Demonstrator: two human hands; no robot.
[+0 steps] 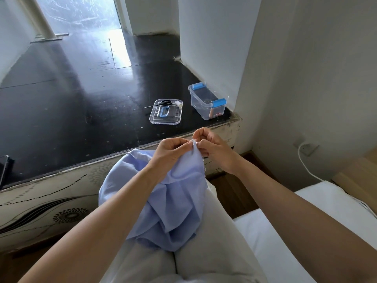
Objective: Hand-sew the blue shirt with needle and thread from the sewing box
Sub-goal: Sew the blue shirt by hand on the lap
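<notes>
The light blue shirt (173, 201) lies bunched over my lap, with one edge lifted up. My left hand (171, 149) pinches that raised edge between thumb and fingers. Touching it from the right, my right hand (212, 146) has its fingertips curled and pinched at the same spot of cloth; the needle and thread there are too small to make out. The clear sewing box (207, 101) with blue latches stands open on the dark ledge beyond my hands. Its lid (166, 115) lies to the left, carrying black scissors (163, 103) and a white thread spool (179, 103).
The dark ledge (81, 111) stretches across the view in front of my knees. A white wall corner (255, 78) rises at the right, with a socket and white cable (304, 160) lower down. White bedding (306, 231) lies to my right.
</notes>
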